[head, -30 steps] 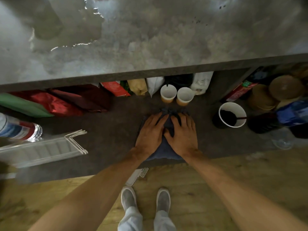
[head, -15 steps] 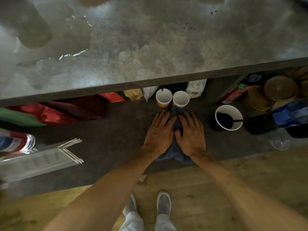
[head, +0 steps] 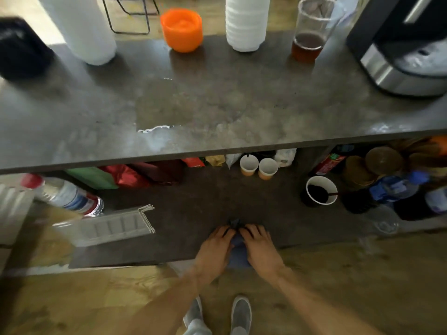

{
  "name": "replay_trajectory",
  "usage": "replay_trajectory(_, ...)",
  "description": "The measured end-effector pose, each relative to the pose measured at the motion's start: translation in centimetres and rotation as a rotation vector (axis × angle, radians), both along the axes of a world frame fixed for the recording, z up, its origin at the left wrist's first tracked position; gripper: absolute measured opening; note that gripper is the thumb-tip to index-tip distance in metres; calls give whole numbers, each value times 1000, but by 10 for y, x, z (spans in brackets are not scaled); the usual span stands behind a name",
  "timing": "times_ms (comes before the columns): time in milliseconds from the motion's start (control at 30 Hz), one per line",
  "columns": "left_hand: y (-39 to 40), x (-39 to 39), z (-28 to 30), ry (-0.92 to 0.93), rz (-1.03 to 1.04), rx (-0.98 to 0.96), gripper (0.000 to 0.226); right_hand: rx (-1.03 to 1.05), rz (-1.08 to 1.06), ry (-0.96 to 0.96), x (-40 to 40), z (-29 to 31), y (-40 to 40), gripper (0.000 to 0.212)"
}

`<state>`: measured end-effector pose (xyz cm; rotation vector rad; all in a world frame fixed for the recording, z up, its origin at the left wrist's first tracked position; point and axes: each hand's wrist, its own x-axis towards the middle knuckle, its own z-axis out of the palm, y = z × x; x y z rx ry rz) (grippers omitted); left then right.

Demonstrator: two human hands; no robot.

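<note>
A dark blue cloth (head: 238,253) lies bunched at the front edge of the lower dark shelf (head: 188,213). My left hand (head: 215,247) and my right hand (head: 260,247) sit side by side on it. Their fingers are curled and grip the cloth, so a small fold of it bunches up between the fingertips. Most of the cloth is hidden under my hands; only the strip between them and the fold show.
Behind the hands stand two paper cups (head: 249,164) and a cup of dark liquid (head: 320,193). A water bottle (head: 65,194) and clear plastic tray (head: 108,226) lie left. On the upper counter (head: 217,105): orange bowls (head: 181,29), a glass (head: 309,32), a machine (head: 406,44).
Both hands have slid the cloth back from the paper cups to the shelf's front edge. Their fingers went from flat to curled. The view has tilted up onto the upper counter.
</note>
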<state>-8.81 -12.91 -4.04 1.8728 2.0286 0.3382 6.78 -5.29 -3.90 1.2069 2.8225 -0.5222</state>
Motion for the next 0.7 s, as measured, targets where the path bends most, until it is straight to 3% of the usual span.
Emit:
replay_trajectory(300,-21,-25,135,-146,163,251,52,163,160,114,-24,132,2,73)
replay_trajectory(500,-14,-47,229,-118,189,553,49,349,178,389,-48,217,15,61)
replay_trajectory(700,13,-84,301,-103,257,730,44,449,159,615,-103,288,44,45)
